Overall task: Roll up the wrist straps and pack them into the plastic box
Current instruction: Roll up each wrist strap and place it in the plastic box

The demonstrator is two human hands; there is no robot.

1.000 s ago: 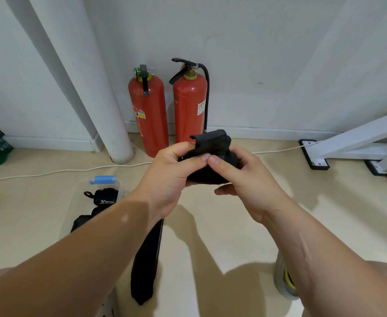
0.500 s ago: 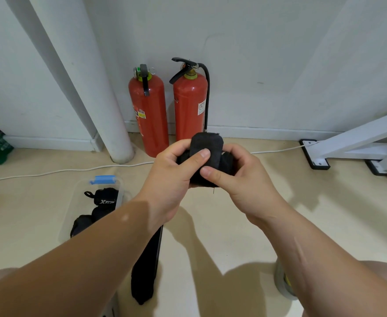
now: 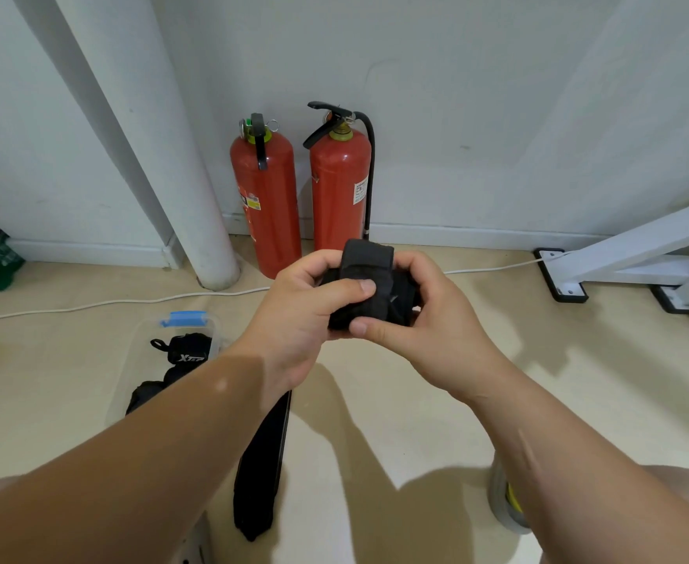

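Seen from the head camera, the left hand [image 3: 306, 319] and right hand [image 3: 440, 323] both grip the rolled black fabric wrist strap [image 3: 369, 278] in mid-air. The left thumb presses its flap, and the right fingers curl round the other end. The roll's long axis runs nine to three, with the flap arching up toward twelve. If that thumb lets go early (the closure looks unsealed), I reckon the roll springs open. The clear plastic box with a blue latch [image 3: 214, 333] sits on the floor at eight o'clock.

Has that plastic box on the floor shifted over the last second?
No. The plastic box stays put; its blue clip sits just as far below the white cable.
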